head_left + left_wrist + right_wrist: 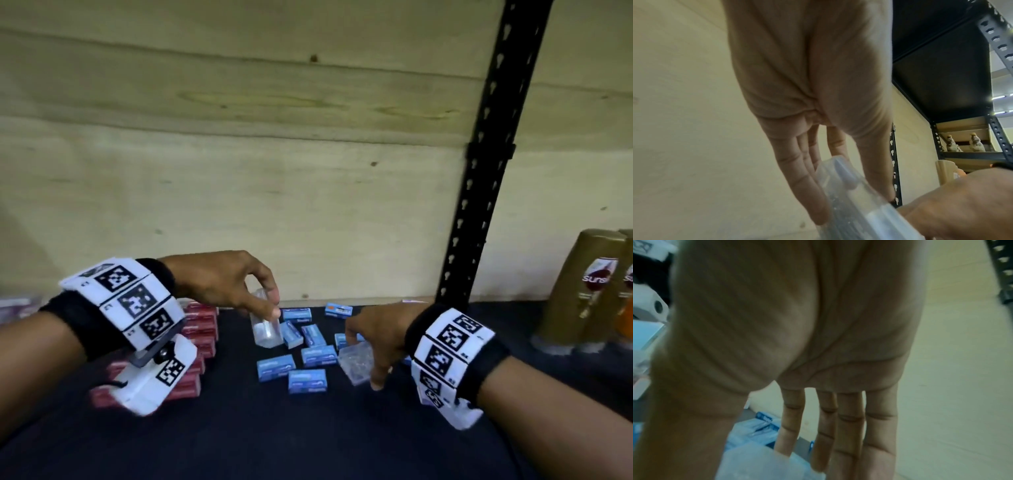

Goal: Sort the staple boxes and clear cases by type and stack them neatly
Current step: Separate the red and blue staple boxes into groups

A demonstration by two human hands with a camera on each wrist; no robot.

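Observation:
On the dark shelf my left hand pinches an upright clear case between thumb and fingers; the left wrist view shows that case pressed between them. To the right, my right hand reaches down over a second, tilted clear case, thumb on its near side and fingers on its far side. The blurred right wrist view shows that clear case under the straight fingers. Several blue staple boxes lie scattered between the hands. Red staple boxes are stacked at the left, partly behind my left wrist.
A plywood wall backs the shelf. A black perforated upright stands at the back right. Gold shampoo bottles stand to its right. More packets sit blurred at the far left edge.

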